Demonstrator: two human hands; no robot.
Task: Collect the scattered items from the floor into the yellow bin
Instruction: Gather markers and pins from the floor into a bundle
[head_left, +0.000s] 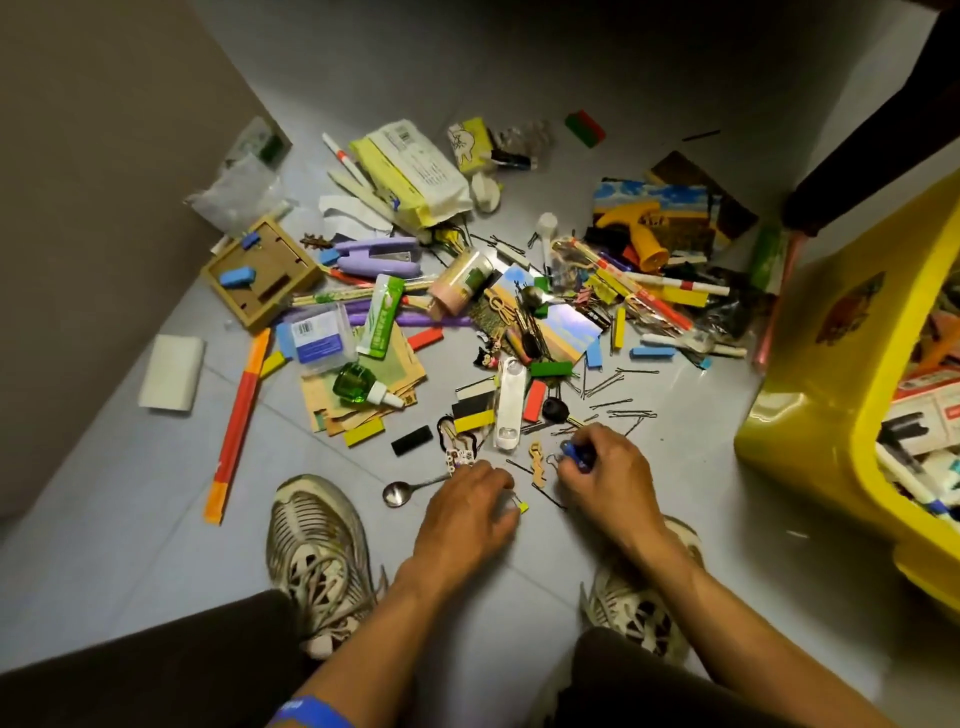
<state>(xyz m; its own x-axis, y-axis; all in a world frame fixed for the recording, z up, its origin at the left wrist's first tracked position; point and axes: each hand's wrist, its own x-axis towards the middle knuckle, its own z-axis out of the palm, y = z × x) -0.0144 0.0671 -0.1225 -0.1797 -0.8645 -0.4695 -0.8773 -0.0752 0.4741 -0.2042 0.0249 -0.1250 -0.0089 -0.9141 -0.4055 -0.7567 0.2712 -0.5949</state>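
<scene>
Crouched over the mess, the right hand (605, 465) pinches a small blue clip (574, 453) while the left hand (467, 512) curls around a small yellow piece (522, 506), and the yellow bin (831, 395) stands off to the right, nearer the right hand.

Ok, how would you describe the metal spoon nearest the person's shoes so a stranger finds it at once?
Start at the left shoe at the bottom of the view. Just past its toe, the metal spoon lies on the bare grey floor, its handle running towards the left hand. Unlike the other spoon up in the pile, it lies at the near edge of the clutter, bowl gleaming.
</scene>
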